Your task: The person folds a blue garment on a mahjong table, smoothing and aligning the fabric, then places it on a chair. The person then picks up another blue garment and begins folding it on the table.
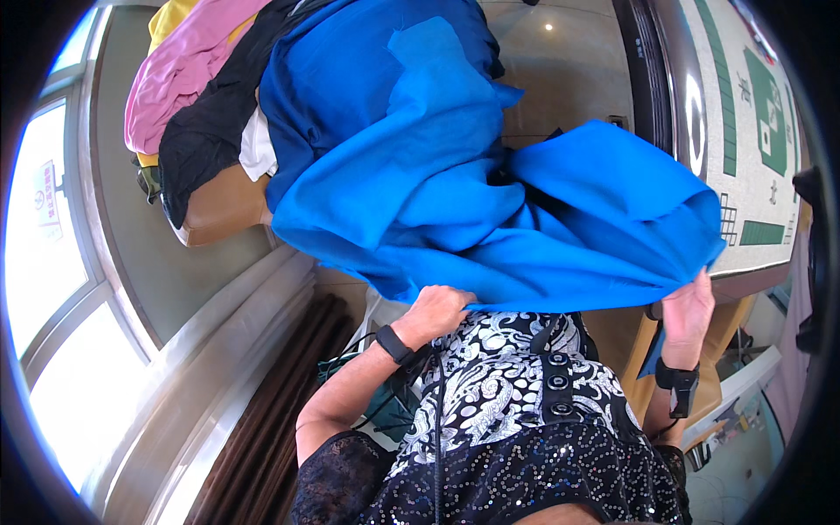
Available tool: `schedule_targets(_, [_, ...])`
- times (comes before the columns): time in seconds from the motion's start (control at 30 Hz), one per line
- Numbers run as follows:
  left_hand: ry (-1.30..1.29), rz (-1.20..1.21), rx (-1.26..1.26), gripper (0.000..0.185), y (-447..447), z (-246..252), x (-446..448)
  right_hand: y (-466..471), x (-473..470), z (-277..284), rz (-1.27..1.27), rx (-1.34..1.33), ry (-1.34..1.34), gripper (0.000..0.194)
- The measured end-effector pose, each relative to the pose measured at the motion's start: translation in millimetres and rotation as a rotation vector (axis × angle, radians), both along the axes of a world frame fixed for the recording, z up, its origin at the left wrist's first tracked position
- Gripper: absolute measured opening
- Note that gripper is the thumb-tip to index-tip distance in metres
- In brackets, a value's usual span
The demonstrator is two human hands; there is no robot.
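Note:
A large piece of bright blue fabric (407,190) stretches out before me in loose folds. My left hand (441,308) grips its near edge close to my waist. Farther right, my right hand (688,312) pinches the same edge at a corner, so the edge runs taut between both hands. Beyond, the cloth drapes over a heap of darker blue fabric (328,72). Folds hide parts of the cloth's underside, and some of my fingertips are behind the edge.
At the far left, pink cloth (174,85) and black cloth (210,125) lie over a tan padded seat (223,203). A mahjong table (735,256) with printed cover stands on the right. Brown curtains (282,380) and a window (52,203) are on the left.

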State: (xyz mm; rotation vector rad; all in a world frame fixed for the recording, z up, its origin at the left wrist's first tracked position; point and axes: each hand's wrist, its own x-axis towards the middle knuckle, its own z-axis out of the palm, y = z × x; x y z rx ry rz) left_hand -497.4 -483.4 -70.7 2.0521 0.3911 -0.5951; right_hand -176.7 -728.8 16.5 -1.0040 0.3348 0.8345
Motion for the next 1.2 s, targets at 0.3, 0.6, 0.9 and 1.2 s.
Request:
schedule_targets(0.3, [0.083, 0.196, -0.038, 0.017, -12, -30, -58, -77, 63, 34, -0.193, -0.313, -0.272, 0.039])
schedule_targets(0.6, [0.046, 0.571, -0.224, 0.014, -7, 5, -48, -77, 94, 43, -0.132, -0.436, -0.374, 0.041])
schedule_targets(0.9, [-0.401, 0.226, -0.19, 0.024, 18, 84, 32, 63, 29, 20, 0.212, -0.518, -0.587, 0.023])
schedule_targets(1.2, [-0.631, -0.329, -0.505, 0.01, 9, 118, 94, 176, -34, -7, 0.702, -0.217, -0.862, 0.011])
